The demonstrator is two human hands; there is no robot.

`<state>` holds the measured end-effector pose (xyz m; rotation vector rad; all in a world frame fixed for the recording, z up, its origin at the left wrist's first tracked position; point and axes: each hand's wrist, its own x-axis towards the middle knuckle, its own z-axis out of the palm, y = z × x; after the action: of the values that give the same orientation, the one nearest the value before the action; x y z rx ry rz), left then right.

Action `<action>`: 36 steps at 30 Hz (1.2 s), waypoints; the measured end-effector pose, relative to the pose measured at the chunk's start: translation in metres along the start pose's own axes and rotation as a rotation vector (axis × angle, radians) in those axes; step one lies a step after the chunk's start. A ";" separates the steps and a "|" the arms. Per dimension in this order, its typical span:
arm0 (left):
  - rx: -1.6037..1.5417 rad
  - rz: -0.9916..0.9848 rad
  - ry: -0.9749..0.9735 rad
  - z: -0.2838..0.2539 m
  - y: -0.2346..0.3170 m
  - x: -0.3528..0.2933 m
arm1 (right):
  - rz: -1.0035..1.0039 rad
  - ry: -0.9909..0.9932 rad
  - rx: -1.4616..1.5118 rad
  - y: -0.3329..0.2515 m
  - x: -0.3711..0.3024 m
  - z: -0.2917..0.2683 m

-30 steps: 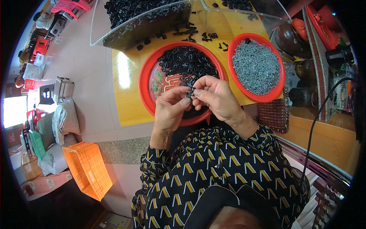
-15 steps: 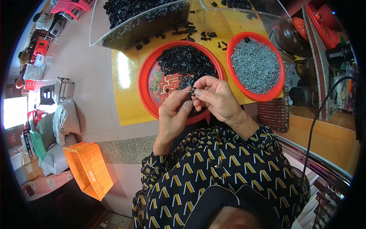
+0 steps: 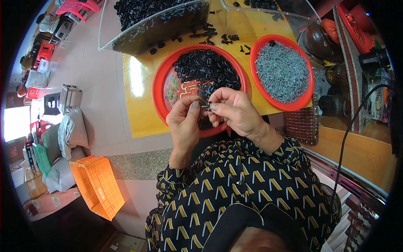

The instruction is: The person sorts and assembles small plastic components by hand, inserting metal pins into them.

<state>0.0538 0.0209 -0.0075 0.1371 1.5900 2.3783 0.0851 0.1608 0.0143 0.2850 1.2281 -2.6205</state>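
Over the near part of a red round tray [image 3: 157,105], my two hands meet fingertip to fingertip. My right hand [image 3: 240,111] is closed in a pinch on a small black plastic part [image 3: 209,106]. A silver screw [image 3: 204,106] points from that part toward my left hand [image 3: 184,124], whose thumb and forefinger are pinched at its other end. The fingers partly hide both pieces, so how far they are joined cannot be made out. Many black plastic parts [image 3: 208,67] with holes are heaped in the tray below. To the right, silver screws [image 3: 282,71] fill a second red tray [image 3: 310,86].
Clear plastic bins [image 3: 163,25] with more black pieces stand along the far side of the yellow table [image 3: 140,113]. Loose black bits [image 3: 228,38] lie before them. An orange crate [image 3: 98,187] sits at lower left; a black cable [image 3: 345,134] hangs at right.
Both hands have shifted slightly left and down with the small parts. My left fingers have moved round to the screw, which shows more clearly between the hands.
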 end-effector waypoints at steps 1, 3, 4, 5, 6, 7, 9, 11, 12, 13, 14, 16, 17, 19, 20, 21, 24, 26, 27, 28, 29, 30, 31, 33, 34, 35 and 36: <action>-0.079 -0.013 0.030 0.002 0.001 0.001 | 0.000 0.001 -0.001 0.001 0.000 0.000; -0.099 -0.017 0.001 0.000 -0.001 0.003 | 0.033 -0.023 -0.024 0.002 0.000 -0.002; -0.118 -0.019 -0.025 -0.002 -0.001 0.004 | 0.034 -0.025 -0.024 0.001 0.000 -0.001; -0.118 -0.019 -0.023 -0.004 0.000 0.004 | 0.058 -0.022 -0.029 -0.002 -0.001 -0.001; -0.176 -0.065 -0.042 -0.006 0.000 0.003 | 0.082 -0.018 -0.035 -0.004 -0.001 -0.002; -0.235 -0.113 -0.063 -0.007 0.000 0.003 | 0.083 -0.017 -0.036 -0.004 -0.001 -0.004; -0.285 -0.146 -0.069 -0.006 0.005 0.003 | -0.019 0.010 -0.114 -0.006 0.002 -0.008; -0.333 -0.179 -0.073 -0.005 0.007 0.002 | -0.031 0.050 -0.201 -0.009 0.004 -0.009; -0.328 -0.177 -0.087 -0.005 0.008 0.001 | -0.044 0.089 -0.289 -0.010 0.004 -0.008; -0.325 -0.175 -0.101 -0.006 0.007 0.001 | -0.042 0.090 -0.289 -0.012 0.004 -0.007; -0.326 -0.176 -0.101 -0.006 0.006 0.000 | -0.028 0.104 -0.352 -0.014 0.003 -0.004; -0.286 -0.151 -0.113 -0.007 0.004 0.000 | -0.013 0.118 -0.415 -0.016 0.002 -0.002; -0.286 -0.151 -0.112 -0.007 0.004 -0.001 | -0.007 0.125 -0.421 -0.016 0.001 0.000; -0.257 -0.156 -0.102 -0.007 0.005 -0.001 | -0.001 0.133 -0.428 -0.016 0.001 0.001; -0.258 -0.156 -0.103 -0.007 0.005 -0.001 | -0.001 0.134 -0.442 -0.016 0.001 0.001; -0.252 -0.153 -0.104 -0.008 0.004 -0.001 | -0.001 0.135 -0.456 -0.016 0.001 0.002; -0.229 -0.145 -0.115 -0.008 0.004 0.000 | -0.001 0.147 -0.484 -0.017 0.000 0.001; -0.212 -0.141 -0.124 -0.007 0.004 -0.001 | 0.000 0.140 -0.497 -0.017 0.000 0.001; -0.162 -0.135 -0.117 -0.007 0.004 -0.002 | 0.001 0.132 -0.510 -0.016 0.000 0.000; -0.111 -0.128 -0.110 -0.007 0.005 -0.003 | 0.002 0.132 -0.510 -0.016 0.000 0.000; -0.111 -0.129 -0.110 -0.008 0.004 -0.003 | 0.000 0.125 -0.531 -0.015 0.000 -0.001; -0.052 -0.110 -0.122 -0.010 0.003 -0.003 | -0.003 0.118 -0.553 -0.015 0.001 -0.001; 0.008 -0.091 -0.133 -0.010 0.003 -0.003 | -0.003 0.118 -0.553 -0.016 0.001 -0.001; 0.015 -0.091 -0.140 -0.008 0.004 -0.004 | 0.014 0.112 -0.533 -0.017 0.001 0.002; 0.021 -0.092 -0.147 -0.008 0.004 -0.004 | 0.014 0.113 -0.533 -0.017 0.001 0.002; 0.020 -0.092 -0.148 -0.008 0.004 -0.004 | 0.021 0.110 -0.522 -0.017 0.001 0.001; 0.024 -0.097 -0.151 -0.008 0.004 -0.004 | 0.027 0.107 -0.511 -0.017 0.001 0.001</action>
<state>0.0548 0.0113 -0.0070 0.2327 1.5211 2.2202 0.0792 0.1703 0.0271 0.3419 1.8513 -2.1882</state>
